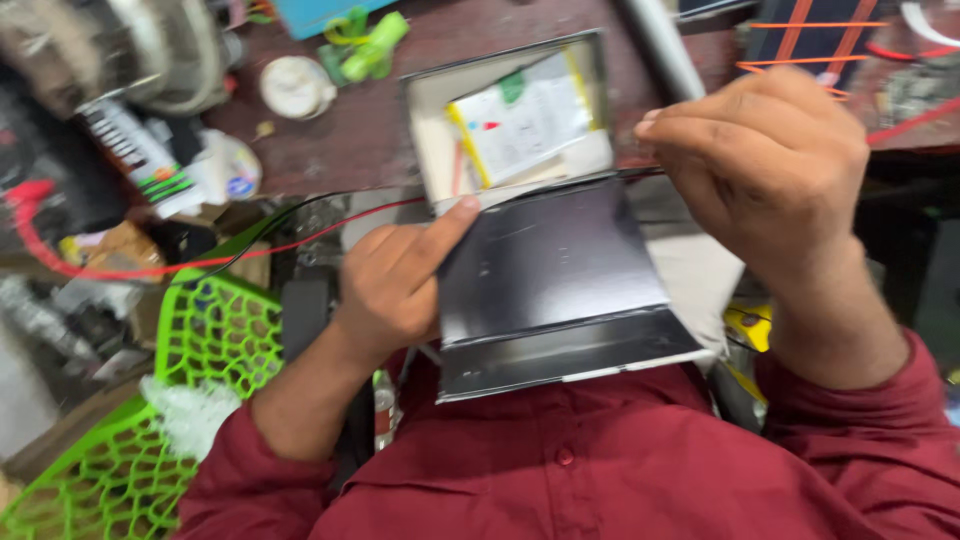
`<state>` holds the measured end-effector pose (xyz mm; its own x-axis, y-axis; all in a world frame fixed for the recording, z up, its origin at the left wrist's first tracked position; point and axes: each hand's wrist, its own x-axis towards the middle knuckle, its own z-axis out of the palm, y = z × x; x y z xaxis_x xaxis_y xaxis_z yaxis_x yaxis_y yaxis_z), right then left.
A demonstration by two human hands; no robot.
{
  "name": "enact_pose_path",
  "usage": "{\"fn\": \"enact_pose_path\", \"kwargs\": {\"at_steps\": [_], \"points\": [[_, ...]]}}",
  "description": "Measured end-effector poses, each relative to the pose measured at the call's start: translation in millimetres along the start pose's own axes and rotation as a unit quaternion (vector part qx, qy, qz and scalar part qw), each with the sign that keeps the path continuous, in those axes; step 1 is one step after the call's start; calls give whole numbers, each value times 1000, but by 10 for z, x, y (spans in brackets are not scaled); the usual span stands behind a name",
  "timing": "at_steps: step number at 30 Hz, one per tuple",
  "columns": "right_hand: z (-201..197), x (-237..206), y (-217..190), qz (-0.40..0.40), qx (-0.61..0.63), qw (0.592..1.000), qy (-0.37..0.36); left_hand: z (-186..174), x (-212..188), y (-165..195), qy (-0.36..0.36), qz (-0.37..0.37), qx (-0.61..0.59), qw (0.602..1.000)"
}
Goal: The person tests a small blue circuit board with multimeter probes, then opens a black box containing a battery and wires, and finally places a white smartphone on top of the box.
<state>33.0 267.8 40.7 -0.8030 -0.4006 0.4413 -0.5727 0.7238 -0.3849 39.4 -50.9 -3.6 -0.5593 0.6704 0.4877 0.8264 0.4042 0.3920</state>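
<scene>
Two hands are working on an opened flat device (545,240) that is being held up close to the person's red shirt (600,470), just in front of the chest and above the edge of the tabletop (370,130). The left hand (395,285) is gripping the left side of the dark, shiny panel (550,270), with its fingers (440,235) closed on the edge and one finger pointing up along the fold, likely to keep the panel from flopping. The right hand (765,160) is sitting at the top right corner with its fingers curled together, but it is not clear what they are pinching, because the hand is hiding that spot. The grey back shell (425,110) is tipping away from the person, so the inside is showing. A white battery pack (525,120) with yellow edges is lying inside the shell. A red wire (300,240) and a black wire are running from the left toward the device. A green plastic basket (200,340) is standing at the lower left, near the left arm. A round white lid (293,85) and a green clip (365,45) are lying farther back on the messy tabletop.
</scene>
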Motion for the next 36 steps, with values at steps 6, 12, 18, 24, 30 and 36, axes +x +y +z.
{"fn": "enact_pose_path", "kwargs": {"at_steps": [6, 12, 18, 24, 30, 36], "points": [[124, 652, -119, -107, -80, 983, -123, 23, -35, -37, 12, -4, -7, 1000], [239, 943, -247, -135, -223, 946, -195, -13, -41, -55, 4, -8, -17, 1000], [290, 1015, -216, -157, -236, 928, -240, -6, -42, -82, 13, -1, -23, 1000], [396, 1037, -203, -144, -203, 923, -292, -15, -41, -90, 5, -2, -23, 1000], [422, 1078, -172, -132, -161, 918, -337, -23, -41, -101, 10, -2, -29, 1000], [439, 1069, -126, -146, -109, 941, -284, -20, -40, -96, 11, -5, -29, 1000]]}}
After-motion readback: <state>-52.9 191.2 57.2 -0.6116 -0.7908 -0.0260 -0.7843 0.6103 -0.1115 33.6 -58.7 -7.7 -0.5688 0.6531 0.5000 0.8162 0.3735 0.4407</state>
